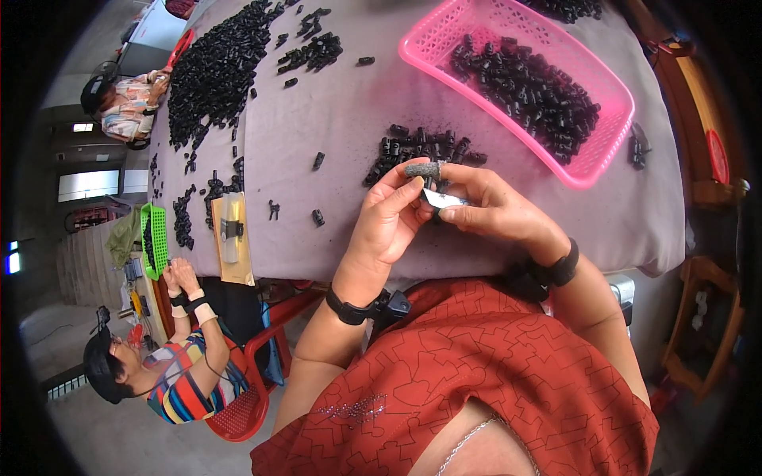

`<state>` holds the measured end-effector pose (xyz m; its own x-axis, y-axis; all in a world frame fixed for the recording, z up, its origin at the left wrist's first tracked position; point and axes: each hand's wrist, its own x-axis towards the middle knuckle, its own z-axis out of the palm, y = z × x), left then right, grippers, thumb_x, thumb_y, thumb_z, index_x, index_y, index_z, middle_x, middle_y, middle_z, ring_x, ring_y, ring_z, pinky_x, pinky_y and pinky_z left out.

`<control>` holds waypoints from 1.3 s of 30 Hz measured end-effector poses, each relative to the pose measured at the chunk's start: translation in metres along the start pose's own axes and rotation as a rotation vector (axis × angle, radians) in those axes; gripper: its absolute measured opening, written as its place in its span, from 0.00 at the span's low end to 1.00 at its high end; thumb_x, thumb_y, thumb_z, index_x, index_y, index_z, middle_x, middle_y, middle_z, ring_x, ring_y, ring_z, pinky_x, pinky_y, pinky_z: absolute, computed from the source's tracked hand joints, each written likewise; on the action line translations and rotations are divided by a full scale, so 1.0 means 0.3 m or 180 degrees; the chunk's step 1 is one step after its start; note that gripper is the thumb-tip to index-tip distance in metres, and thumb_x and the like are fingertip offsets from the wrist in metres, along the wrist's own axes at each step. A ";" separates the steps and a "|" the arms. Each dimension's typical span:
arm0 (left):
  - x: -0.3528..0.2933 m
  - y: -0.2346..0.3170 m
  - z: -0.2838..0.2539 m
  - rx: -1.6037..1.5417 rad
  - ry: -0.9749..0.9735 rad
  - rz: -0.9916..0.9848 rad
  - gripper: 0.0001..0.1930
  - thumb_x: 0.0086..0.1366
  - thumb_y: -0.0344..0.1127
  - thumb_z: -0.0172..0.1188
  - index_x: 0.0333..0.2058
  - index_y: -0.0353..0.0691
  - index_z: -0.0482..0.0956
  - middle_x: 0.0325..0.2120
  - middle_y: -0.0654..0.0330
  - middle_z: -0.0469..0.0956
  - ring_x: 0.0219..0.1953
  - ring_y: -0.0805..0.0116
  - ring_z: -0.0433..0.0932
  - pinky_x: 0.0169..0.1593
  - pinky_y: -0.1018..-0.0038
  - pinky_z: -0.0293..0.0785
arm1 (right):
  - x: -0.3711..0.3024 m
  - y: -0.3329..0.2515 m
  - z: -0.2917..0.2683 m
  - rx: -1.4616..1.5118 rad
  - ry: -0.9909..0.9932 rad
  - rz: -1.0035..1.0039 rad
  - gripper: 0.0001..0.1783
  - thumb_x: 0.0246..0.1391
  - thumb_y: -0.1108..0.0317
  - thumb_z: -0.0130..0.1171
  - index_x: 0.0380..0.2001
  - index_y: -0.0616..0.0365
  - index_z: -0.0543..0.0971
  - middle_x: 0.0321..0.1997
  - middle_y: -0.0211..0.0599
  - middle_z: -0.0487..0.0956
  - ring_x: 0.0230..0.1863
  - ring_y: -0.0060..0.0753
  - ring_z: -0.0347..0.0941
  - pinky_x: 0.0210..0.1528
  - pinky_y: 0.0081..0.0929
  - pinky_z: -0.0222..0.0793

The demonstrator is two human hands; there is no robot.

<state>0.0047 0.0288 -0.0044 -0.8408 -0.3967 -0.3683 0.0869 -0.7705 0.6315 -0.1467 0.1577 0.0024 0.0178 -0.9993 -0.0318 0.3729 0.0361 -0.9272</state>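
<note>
My left hand point(390, 208) is closed, its thumb and fingertips pinching a small black plastic part point(429, 183) that is mostly hidden by the fingers. My right hand point(500, 205) meets it from the other side. Between the right thumb and fingers is a flat, shiny, blade-like metal piece point(446, 200), its tip close to the black part. A grey, rough-looking finger cover point(422, 169) sits over the right index fingertip. Just beyond both hands lies a loose pile of similar black parts point(421, 147), with dark crumbs scattered around it on the cloth.
A pink basket point(583, 176) of black parts stands at the far right on the cloth-covered table point(333, 119). A large heap of black parts point(218, 75) spreads at the far left. Two other people sit along the left side, near a green basket point(159, 238) and a yellow board point(238, 266).
</note>
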 end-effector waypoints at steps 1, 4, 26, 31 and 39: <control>-0.001 0.000 0.000 -0.0007 0.0009 0.0007 0.13 0.65 0.29 0.57 0.48 0.41 0.76 0.33 0.66 0.76 0.30 0.78 0.74 0.34 0.80 0.73 | 0.000 -0.001 0.001 -0.0024 -0.0001 -0.0006 0.32 0.59 0.64 0.57 0.64 0.60 0.61 0.29 0.21 0.71 0.27 0.11 0.60 0.27 0.14 0.57; -0.002 -0.001 -0.004 -0.0021 -0.0003 -0.0009 0.13 0.65 0.29 0.57 0.48 0.41 0.76 0.33 0.66 0.76 0.30 0.78 0.74 0.34 0.80 0.73 | -0.001 0.000 0.003 0.0033 0.0049 0.0069 0.32 0.60 0.64 0.56 0.65 0.61 0.61 0.30 0.22 0.71 0.28 0.11 0.60 0.28 0.14 0.58; 0.148 0.110 0.176 0.0399 -0.0381 0.0495 0.15 0.65 0.26 0.56 0.50 0.34 0.71 0.36 0.58 0.78 0.37 0.68 0.80 0.40 0.74 0.80 | 0.019 0.026 -0.032 0.0297 0.1396 -0.0233 0.16 0.62 0.65 0.54 0.50 0.59 0.70 0.25 0.22 0.69 0.19 0.10 0.60 0.18 0.12 0.53; 0.211 0.085 0.369 0.1095 -0.1146 0.0374 0.23 0.65 0.28 0.57 0.58 0.34 0.64 0.49 0.51 0.74 0.49 0.61 0.77 0.48 0.70 0.78 | 0.019 0.062 -0.049 0.0209 0.1410 -0.0250 0.12 0.62 0.65 0.53 0.45 0.59 0.71 0.24 0.25 0.69 0.19 0.14 0.62 0.19 0.14 0.56; 0.181 0.132 0.209 0.1307 -0.0453 0.0827 0.17 0.66 0.27 0.55 0.53 0.34 0.71 0.45 0.55 0.78 0.44 0.68 0.79 0.43 0.78 0.77 | 0.023 0.047 -0.042 0.0330 0.1576 -0.0278 0.15 0.61 0.67 0.54 0.49 0.60 0.70 0.26 0.23 0.70 0.21 0.12 0.62 0.19 0.12 0.55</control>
<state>-0.0710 0.0081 0.0433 -0.8864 -0.4551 -0.0848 0.1096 -0.3843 0.9167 -0.1530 0.1514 -0.0157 -0.4496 -0.8802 -0.1522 0.4439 -0.0723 -0.8932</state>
